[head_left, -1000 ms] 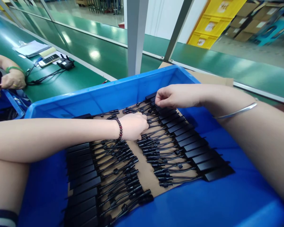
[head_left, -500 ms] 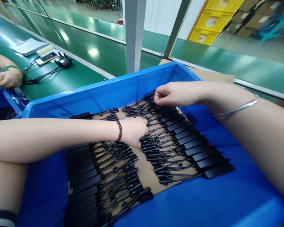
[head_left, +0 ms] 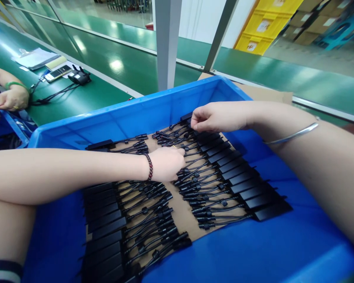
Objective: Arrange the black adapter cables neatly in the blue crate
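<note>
Two rows of flat black boxes with short cables and plugs lie on a cardboard sheet (head_left: pixel 183 216) inside a blue bin (head_left: pixel 120 112). The boxes (head_left: pixel 247 186) of the right row have their cables (head_left: pixel 212 177) pointing inward, towards those of the left row (head_left: pixel 106 228). My left hand (head_left: pixel 166 163) is closed, palm down, on the cable ends of the right row; its fingertips are partly hidden. Beyond it, my right hand (head_left: pixel 205 118) is curled into a pinch over the far boxes of that row. Whatever its fingers hold is hidden.
On the green bench (head_left: pixel 103 92) to the left lie a phone (head_left: pixel 59 72), papers (head_left: pixel 37 58) and a black device with a cable (head_left: pixel 79 76). Another person's hand (head_left: pixel 13 98) is at a second blue bin. A grey post (head_left: pixel 166 47) stands behind my bin.
My left hand has shifted very slightly right, its fingers curling in more over the cable ends. My right hand stays almost in place.
</note>
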{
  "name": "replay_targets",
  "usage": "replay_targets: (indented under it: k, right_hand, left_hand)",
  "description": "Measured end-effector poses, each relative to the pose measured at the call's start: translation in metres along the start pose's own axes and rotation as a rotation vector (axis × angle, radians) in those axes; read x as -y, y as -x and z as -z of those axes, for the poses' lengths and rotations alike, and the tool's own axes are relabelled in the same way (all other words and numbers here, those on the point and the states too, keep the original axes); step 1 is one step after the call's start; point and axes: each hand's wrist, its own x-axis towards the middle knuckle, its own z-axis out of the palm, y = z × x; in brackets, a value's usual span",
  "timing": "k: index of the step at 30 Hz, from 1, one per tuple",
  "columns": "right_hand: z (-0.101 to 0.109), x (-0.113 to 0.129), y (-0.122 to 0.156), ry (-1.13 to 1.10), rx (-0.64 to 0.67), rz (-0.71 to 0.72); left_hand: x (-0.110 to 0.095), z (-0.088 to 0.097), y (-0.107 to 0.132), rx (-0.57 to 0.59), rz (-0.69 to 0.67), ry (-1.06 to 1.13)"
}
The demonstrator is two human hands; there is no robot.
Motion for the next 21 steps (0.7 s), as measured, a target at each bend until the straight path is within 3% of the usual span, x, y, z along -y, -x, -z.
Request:
replay_targets:
  k: [3, 7, 12, 16, 21]
  right_hand:
    - [0.000, 0.001, 0.000, -0.023, -0.001, 0.010]
    - [0.000, 0.002, 0.001, -0.054, -0.006, -0.015]
    - [0.001, 0.004, 0.004, -0.055, -0.047, -0.035]
    - [0.002, 0.005, 0.004, -0.087, -0.051, -0.025]
    - [0.005, 0.005, 0.005, -0.095, -0.092, -0.028]
  left_hand:
    - [-0.004, 0.001, 0.001, -0.004, 0.038, -0.005]
    - [0.001, 0.020, 0.003, 0.010, 0.132, 0.102]
    - [0.018, 0.036, 0.000, -0.108, 0.144, 0.185]
    - [0.030, 0.033, -0.007, -0.173, 0.143, 0.383]
    - [0.030, 0.017, -0.018, -0.297, 0.238, 0.824]
